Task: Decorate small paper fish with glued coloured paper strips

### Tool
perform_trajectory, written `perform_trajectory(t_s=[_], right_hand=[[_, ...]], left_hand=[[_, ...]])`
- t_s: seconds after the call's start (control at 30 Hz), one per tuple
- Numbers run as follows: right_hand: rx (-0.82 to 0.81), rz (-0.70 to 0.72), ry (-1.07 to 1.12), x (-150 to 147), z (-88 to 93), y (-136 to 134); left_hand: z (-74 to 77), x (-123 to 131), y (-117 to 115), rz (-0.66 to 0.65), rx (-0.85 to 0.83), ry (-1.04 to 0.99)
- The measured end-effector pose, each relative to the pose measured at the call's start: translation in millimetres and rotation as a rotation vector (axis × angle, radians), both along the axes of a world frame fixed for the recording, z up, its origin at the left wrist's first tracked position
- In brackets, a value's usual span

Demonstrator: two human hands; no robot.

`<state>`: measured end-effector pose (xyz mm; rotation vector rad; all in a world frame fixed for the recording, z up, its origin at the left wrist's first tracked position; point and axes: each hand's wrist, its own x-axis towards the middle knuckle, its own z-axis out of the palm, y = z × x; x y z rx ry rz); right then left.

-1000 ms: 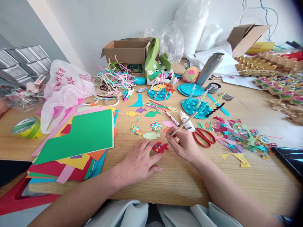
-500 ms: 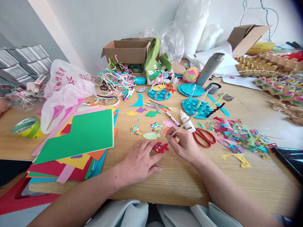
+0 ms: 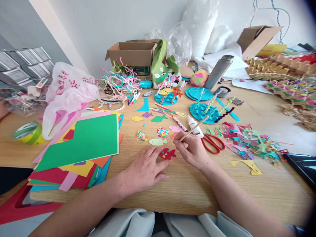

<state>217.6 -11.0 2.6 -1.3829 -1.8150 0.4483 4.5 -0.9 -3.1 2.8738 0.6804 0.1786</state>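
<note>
Wooden table (image 3: 187,199), left hand (image 3: 145,169) spread against red fish (image 3: 168,154), right hand (image 3: 191,150) pinching stick (image 3: 197,126), plastic bag (image 3: 65,105) with blurred red characters (image 3: 64,79)

The stick (image 3: 194,128) has been shifted slightly by the right hand (image 3: 190,149), its upper end carried farther right.

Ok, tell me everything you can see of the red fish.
The red fish looks like cut paper, small coloured triangles on its body, its forked tail pointing right. It lies flat on the wooden table, nearer the person than the pale green fish. The left hand partly covers its left end; the thin stick in the right hand points at it, contact unclear.
</note>
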Motion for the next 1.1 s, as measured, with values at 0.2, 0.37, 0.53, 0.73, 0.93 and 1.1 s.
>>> perform_trajectory(t_s=[0.2, 0.37, 0.53, 0.73, 0.93, 1.1], right_hand=[[-0.005, 0.003, -0.007, -0.1, -1.4, 1.4], [-0.012, 0.0, -0.016, -0.9, 0.0, 0.1], [-0.024, 0.003, -0.006, -1.7, 3.1, -0.6], [0.019, 0.014, -0.022, -1.0, 2.8, 0.2], [0.017, 0.022, -0.042, -0.9, 2.1, 0.9], [0.02, 0.019, -0.041, -0.9, 3.9, 0.6]], left_hand=[[-2.3, -0.4, -0.5, 0.002, 0.012, -0.01], [-3.8, 2.5, -0.2, 0.024, 0.021, -0.044], [-5.1, 8.6, 2.4, 0.096, 0.035, -0.088], [-5.7, 13.4, 5.0, 0.107, 0.01, -0.153], [-7.9, 17.1, 8.0, 0.085, 0.033, -0.154], [-11.0, 18.3, 9.5, 0.067, 0.05, -0.127]])
